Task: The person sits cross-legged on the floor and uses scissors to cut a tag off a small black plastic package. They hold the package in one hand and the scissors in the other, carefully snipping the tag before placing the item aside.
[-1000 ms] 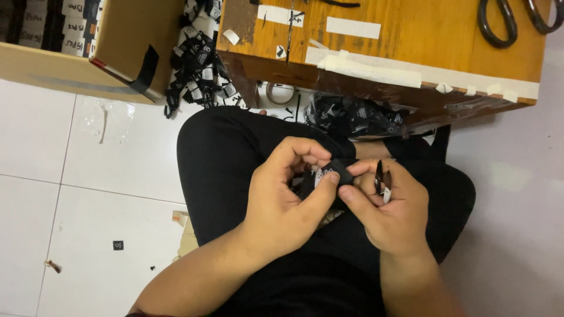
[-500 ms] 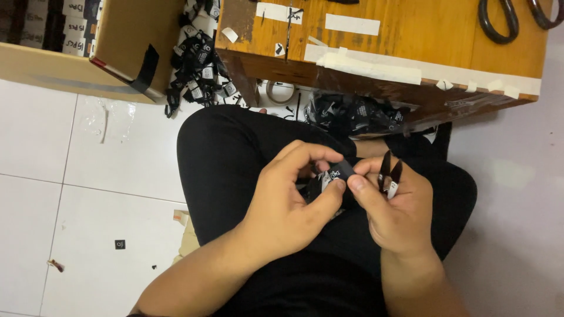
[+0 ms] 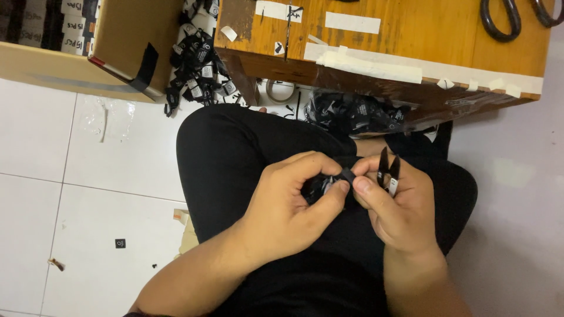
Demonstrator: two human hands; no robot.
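Over my lap in black trousers, my left hand (image 3: 288, 208) pinches a small black item with a pale tag (image 3: 330, 185) between thumb and fingers. My right hand (image 3: 396, 205) meets it from the right, its thumb and forefinger on the same black item. That hand also keeps a small pair of black snips (image 3: 388, 171) tucked in its fingers, blades pointing up. Most of the item is hidden by my fingers.
A low wooden table (image 3: 405, 41) with strips of tape stands ahead, black scissors (image 3: 499, 17) on its far right. A cardboard box (image 3: 88, 47) sits at upper left. Piles of black tagged pieces (image 3: 197, 64) lie on the white tiled floor (image 3: 76, 194), more in a bag (image 3: 352, 114) under the table.
Both hands have shifted slightly right and the fingers have reworked their hold on the small black item. The snips stay in the right hand.
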